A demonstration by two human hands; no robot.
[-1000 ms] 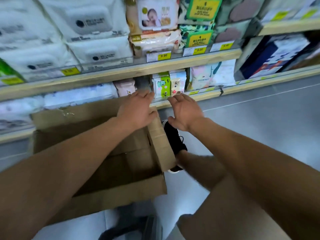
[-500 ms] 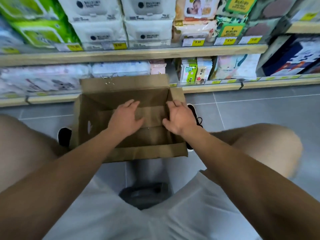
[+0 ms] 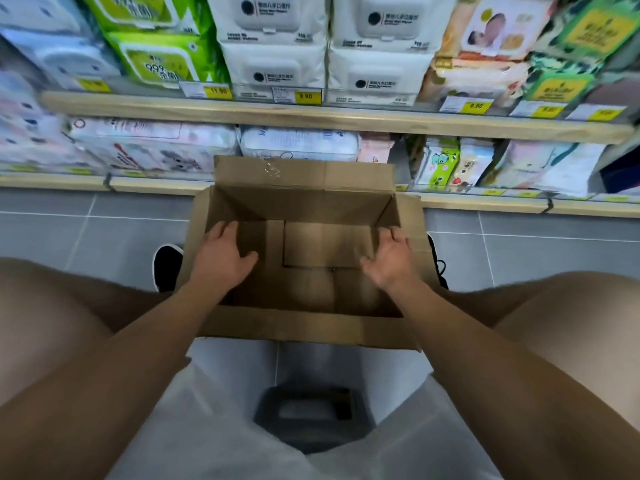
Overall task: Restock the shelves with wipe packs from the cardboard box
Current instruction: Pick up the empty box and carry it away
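Head view: looking straight down past two bare forearms into an open cardboard box (image 3: 304,327) on the grey tiled floor (image 3: 519,251), set between the person's knees.
Box: flaps up, only brown bottom flaps showing inside; no packs visible in it.
Left hand (image 3: 223,256): reaching inside by the left wall, fingers straight and spread, palm down, gripping nothing.
Right hand (image 3: 391,261): reaching inside at the right wall, fingers loosely bent against the cardboard; whether they actually clasp the wall, I cannot tell.
Wipe packs: white ones (image 3: 273,69) stacked on the upper shelf (image 3: 311,114) above yellow price tags (image 3: 305,96), green packs (image 3: 162,60) just to their left, more packs on the lower shelf (image 3: 485,202) behind the box.
Underneath: a dark stool (image 3: 311,414) between the legs.
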